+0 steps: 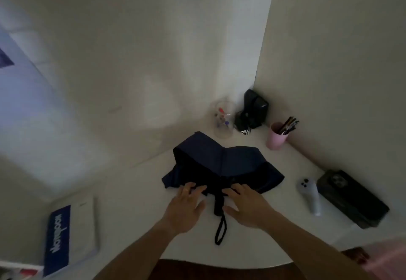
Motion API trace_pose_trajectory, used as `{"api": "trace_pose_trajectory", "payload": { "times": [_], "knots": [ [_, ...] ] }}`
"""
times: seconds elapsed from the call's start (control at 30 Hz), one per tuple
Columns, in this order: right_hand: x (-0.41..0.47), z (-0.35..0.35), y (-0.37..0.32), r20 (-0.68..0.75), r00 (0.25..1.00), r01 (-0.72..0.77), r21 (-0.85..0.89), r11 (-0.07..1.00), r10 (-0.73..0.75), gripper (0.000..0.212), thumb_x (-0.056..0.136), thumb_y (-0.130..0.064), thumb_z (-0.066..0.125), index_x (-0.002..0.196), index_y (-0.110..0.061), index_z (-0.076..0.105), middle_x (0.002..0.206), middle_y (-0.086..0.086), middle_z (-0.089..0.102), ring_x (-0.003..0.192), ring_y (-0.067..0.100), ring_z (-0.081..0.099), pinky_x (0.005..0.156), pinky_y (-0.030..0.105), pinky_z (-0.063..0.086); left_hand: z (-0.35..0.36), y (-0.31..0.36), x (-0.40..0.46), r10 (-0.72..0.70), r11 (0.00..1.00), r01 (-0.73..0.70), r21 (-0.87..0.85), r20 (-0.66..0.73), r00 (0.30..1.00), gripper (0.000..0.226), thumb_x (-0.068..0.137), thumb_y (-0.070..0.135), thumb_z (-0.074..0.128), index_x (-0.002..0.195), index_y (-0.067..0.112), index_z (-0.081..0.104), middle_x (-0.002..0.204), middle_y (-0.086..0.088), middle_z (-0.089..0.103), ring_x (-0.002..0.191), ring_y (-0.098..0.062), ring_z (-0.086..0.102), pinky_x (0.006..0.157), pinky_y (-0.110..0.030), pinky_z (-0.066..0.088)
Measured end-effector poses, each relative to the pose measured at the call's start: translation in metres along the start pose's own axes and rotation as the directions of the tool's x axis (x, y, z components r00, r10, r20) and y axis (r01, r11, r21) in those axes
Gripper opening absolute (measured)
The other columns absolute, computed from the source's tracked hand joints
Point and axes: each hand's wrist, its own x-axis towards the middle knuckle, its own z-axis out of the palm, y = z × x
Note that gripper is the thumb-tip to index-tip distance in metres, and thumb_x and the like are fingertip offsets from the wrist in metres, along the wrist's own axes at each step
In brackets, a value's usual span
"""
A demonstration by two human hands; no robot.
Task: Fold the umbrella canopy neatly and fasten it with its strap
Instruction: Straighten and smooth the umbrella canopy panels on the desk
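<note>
A dark navy folding umbrella (222,161) lies on the white desk (136,191), its canopy loose and spread in wide flaps toward the wall. Its black handle (219,205) points toward me, and a wrist loop (220,230) trails off its end. My left hand (186,207) rests flat on the near left edge of the canopy, fingers spread. My right hand (246,205) rests on the near right edge, just beside the handle. Neither hand is closed around anything. I cannot make out the fastening strap in the dim light.
A clear cup (224,118), a black device (254,111) and a pink cup of pens (278,135) stand in the far corner. A white remote (309,196) and a dark box (351,198) lie at right. A blue-and-white notebook (70,238) lies at left.
</note>
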Motion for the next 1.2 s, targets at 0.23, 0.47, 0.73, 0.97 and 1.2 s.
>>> {"api": "trace_pose_trajectory", "payload": {
  "times": [0.23,0.47,0.73,0.97,1.2],
  "knots": [
    [0.054,0.105,0.021,-0.397,0.910,-0.049,0.180,0.982,0.118,0.044,0.100,-0.039,0.046,0.137,-0.017,0.055,0.125,0.007,0.064,0.102,0.024,0.062,0.083,0.035,0.055,0.101,-0.020,0.057,0.201,0.964,-0.238,-0.118,-0.262,0.944,0.046,0.105,0.031,0.038,0.150,0.022,0.041,0.148,-0.003,0.050,0.132,-0.019,0.050,0.109,-0.035,0.048],
    [0.065,0.154,0.015,-0.610,0.758,-0.039,0.315,0.948,0.233,0.041,0.104,-0.032,0.038,0.141,-0.019,0.051,0.134,0.003,0.056,0.111,0.018,0.058,0.094,0.033,0.052,0.156,-0.028,0.071,0.251,0.939,-0.328,-0.109,-0.437,0.864,0.049,0.110,0.030,0.024,0.158,0.021,0.027,0.163,0.003,0.031,0.148,-0.008,0.032,0.122,-0.026,0.027],
    [0.073,0.171,0.022,-0.726,0.651,0.013,0.304,0.953,0.223,0.044,0.097,-0.042,0.036,0.131,-0.021,0.056,0.120,0.003,0.059,0.100,0.018,0.060,0.082,0.035,0.055,0.169,-0.034,0.081,0.318,0.933,-0.358,0.035,-0.545,0.776,0.051,0.108,0.036,0.021,0.154,0.022,0.036,0.155,0.003,0.044,0.138,-0.010,0.045,0.116,-0.024,0.037],
    [0.061,0.172,0.020,-0.776,0.603,-0.106,0.156,0.982,0.188,0.046,0.094,-0.044,0.043,0.095,-0.008,0.071,0.089,0.012,0.071,0.081,0.032,0.064,0.076,0.039,0.053,0.168,-0.030,0.061,0.281,0.957,-0.268,0.106,-0.555,0.783,0.054,0.104,0.042,0.022,0.147,0.022,0.049,0.131,-0.006,0.064,0.114,-0.022,0.061,0.094,-0.033,0.051],
    [0.031,0.160,-0.026,-0.444,0.730,-0.350,0.409,0.843,0.519,0.057,0.088,-0.058,0.054,0.120,-0.011,0.057,0.120,0.012,0.064,0.112,0.032,0.059,0.089,0.036,0.050,0.158,-0.014,0.033,-0.062,0.770,-0.197,-0.606,-0.380,0.923,0.025,0.106,0.014,0.045,0.120,0.021,0.064,0.118,0.002,0.068,0.112,-0.017,0.064,0.095,-0.026,0.049]
  ]
}}
